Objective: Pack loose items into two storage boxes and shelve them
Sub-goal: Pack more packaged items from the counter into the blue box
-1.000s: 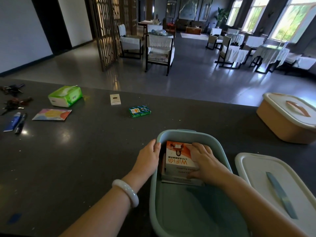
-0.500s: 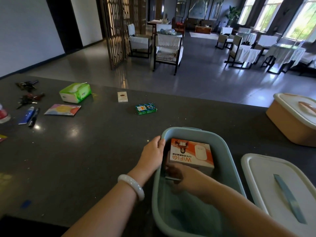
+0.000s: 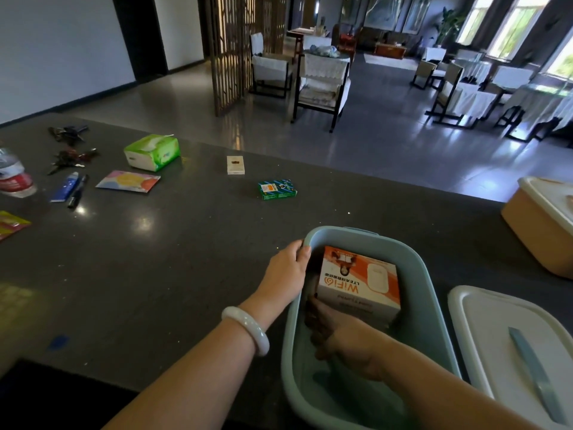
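An open teal storage box (image 3: 429, 274) stands on the dark counter in front of me. Inside it, at the far end, lies an orange and white WiFi box (image 3: 361, 282) on top of another flat box that is mostly hidden. My left hand (image 3: 286, 268) grips the teal box's left rim. My right hand (image 3: 338, 336) is down inside the teal box, its fingers curled at the near left corner of the WiFi box, in shadow. The teal box's white lid (image 3: 496, 324) lies to its right.
An orange storage box (image 3: 533, 225) with its lid on stands at the far right. On the counter to the left lie a green small box (image 3: 277, 189), a white small box (image 3: 235, 165), a tissue pack (image 3: 152, 152), a colourful card (image 3: 127, 180), a blue tube (image 3: 65, 188), a pen (image 3: 77, 192), keys (image 3: 73, 158) and a bottle (image 3: 14, 176).
My right hand slid off the top of the WiFi box to its near left corner, deeper in the teal box. My left hand stayed on the rim.
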Demonstrator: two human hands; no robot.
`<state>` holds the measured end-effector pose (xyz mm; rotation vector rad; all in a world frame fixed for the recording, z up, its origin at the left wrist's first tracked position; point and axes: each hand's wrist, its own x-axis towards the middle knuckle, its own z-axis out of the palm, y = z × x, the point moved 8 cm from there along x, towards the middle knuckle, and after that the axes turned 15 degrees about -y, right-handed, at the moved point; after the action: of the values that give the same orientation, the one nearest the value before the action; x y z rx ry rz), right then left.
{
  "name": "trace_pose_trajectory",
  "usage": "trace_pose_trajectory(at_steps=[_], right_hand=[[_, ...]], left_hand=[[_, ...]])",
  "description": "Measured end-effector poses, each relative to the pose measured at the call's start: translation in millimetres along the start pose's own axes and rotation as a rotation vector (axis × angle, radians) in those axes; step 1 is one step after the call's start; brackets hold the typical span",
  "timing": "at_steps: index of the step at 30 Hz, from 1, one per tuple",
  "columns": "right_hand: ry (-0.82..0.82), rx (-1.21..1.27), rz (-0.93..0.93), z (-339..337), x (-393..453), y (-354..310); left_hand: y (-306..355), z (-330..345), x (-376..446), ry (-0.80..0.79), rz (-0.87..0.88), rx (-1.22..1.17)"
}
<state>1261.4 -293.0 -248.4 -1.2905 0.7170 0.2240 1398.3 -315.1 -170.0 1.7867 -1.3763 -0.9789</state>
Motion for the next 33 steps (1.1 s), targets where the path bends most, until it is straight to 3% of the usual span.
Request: trace_pose_trajectory(at_steps=[19, 33], right_hand=[[-0.084, 0.006, -0.002, -8.1, -15.9, -0.4], [0.055, -0.073, 0.045, -28.0, -28.0, 3.8]], left_hand=[[-4.0, 3.2, 3.3, -0.035, 0.001, -0.003], [-3.5, 1.9, 2.2, -0.010, 0.007, -0.009]])
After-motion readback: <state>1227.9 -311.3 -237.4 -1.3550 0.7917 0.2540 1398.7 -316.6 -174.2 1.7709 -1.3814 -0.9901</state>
